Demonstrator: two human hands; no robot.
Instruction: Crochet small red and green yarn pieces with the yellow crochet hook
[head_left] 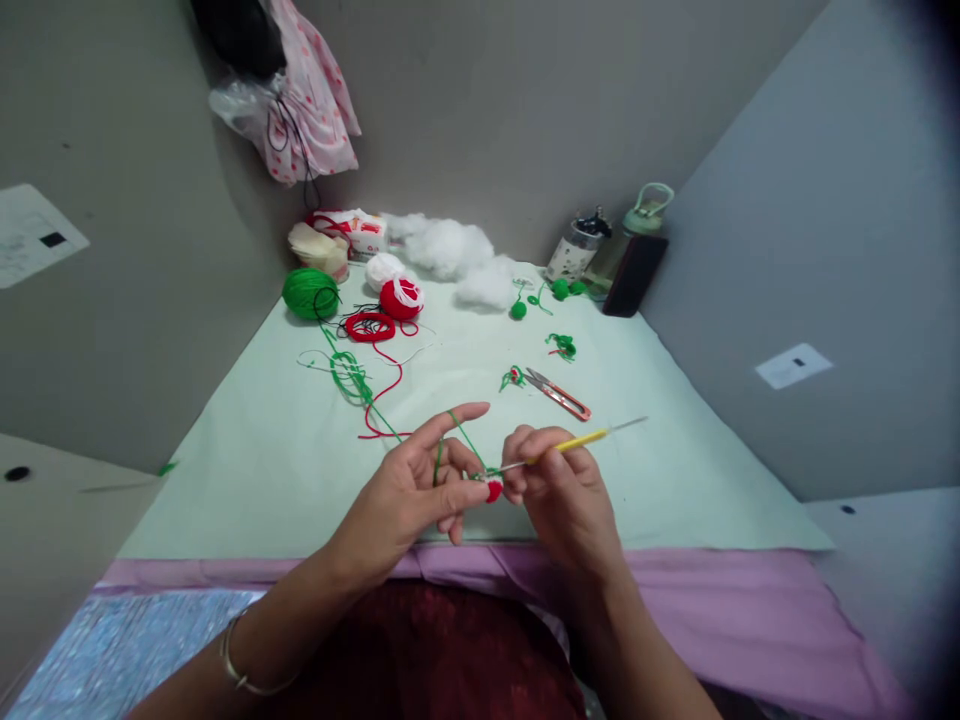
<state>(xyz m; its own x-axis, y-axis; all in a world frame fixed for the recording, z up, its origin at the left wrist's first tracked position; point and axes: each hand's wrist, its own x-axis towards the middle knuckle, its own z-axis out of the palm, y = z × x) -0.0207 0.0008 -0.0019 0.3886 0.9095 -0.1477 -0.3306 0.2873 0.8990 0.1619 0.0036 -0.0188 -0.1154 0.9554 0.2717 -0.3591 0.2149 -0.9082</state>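
My left hand [427,475] pinches a small crocheted piece [493,488], red with white and green on its upper edge, between thumb and fingers. Green yarn [469,438] loops over the raised index finger and runs down to the piece. Closed around a crochet hook [589,440] with a yellow handle is my right hand [566,490]. The hook's metal tip reaches the top edge of the piece; its exact place in the stitches is too small to tell. From my left hand the green strand leads back to a loose green tangle [350,378].
Orange-handled thread snips [559,393] lie beyond my right hand, near small green-and-red pieces [562,347]. Farther back are a green yarn ball [310,293], a red-and-white ball [402,299], white stuffing [450,250], a bottle [645,215] and a dark phone [635,275]. Partition walls enclose the table.
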